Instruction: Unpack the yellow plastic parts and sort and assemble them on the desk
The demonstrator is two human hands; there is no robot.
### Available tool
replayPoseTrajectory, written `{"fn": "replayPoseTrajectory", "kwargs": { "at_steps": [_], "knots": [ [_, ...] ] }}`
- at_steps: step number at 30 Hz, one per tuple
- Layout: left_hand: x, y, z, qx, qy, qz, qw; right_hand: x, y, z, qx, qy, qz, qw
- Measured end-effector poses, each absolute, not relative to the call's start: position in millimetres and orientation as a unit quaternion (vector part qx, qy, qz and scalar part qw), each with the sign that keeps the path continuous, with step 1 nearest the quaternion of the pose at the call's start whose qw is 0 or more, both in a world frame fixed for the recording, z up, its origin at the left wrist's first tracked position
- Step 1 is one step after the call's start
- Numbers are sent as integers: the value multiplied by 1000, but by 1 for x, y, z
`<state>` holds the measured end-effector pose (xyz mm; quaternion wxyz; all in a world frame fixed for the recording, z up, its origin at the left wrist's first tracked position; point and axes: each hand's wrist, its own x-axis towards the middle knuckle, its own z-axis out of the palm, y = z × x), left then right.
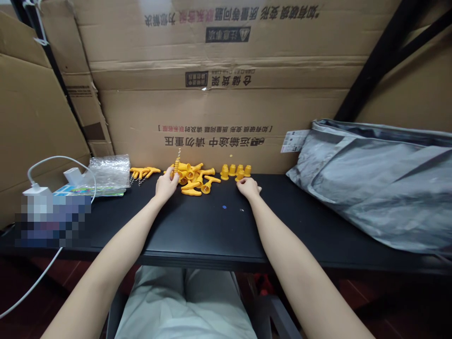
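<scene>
My left hand (166, 186) is closed on a yellow-handled corkscrew (177, 165), its metal spiral pointing up. Beside that hand lies a pile of yellow parts (192, 174), bell-shaped pieces and T-shaped handles mixed together. Over on the right, my right hand (249, 187) has its fingers pinched at the base of a yellow bell-shaped cap (240, 174). Several more such caps (232, 169) stand upright in a group just behind it. Left of my left hand, several yellow corkscrews (144, 171) lie with their metal spirals toward me.
A black table (205, 230) carries everything, with a cardboard sheet (219, 108) behind. Clear plastic packaging (109, 172) and a white charger with cable (37, 195) lie left. A large grey bag (374, 183) fills the right side. A small blue bit (224, 207) lies in front.
</scene>
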<state>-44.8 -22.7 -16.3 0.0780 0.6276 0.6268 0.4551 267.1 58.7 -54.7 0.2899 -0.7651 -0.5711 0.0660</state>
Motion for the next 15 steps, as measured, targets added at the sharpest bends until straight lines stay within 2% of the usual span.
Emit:
{"fn": "replayPoseTrajectory", "kwargs": {
  "at_steps": [7, 15],
  "knots": [
    [-52, -8, -24, 544, 567, 589, 187, 263, 57, -57, -725, -646, 72, 229],
    [-56, 1, -27, 492, 500, 658, 274, 261, 57, -56, -707, -687, 80, 150]
  ]
}}
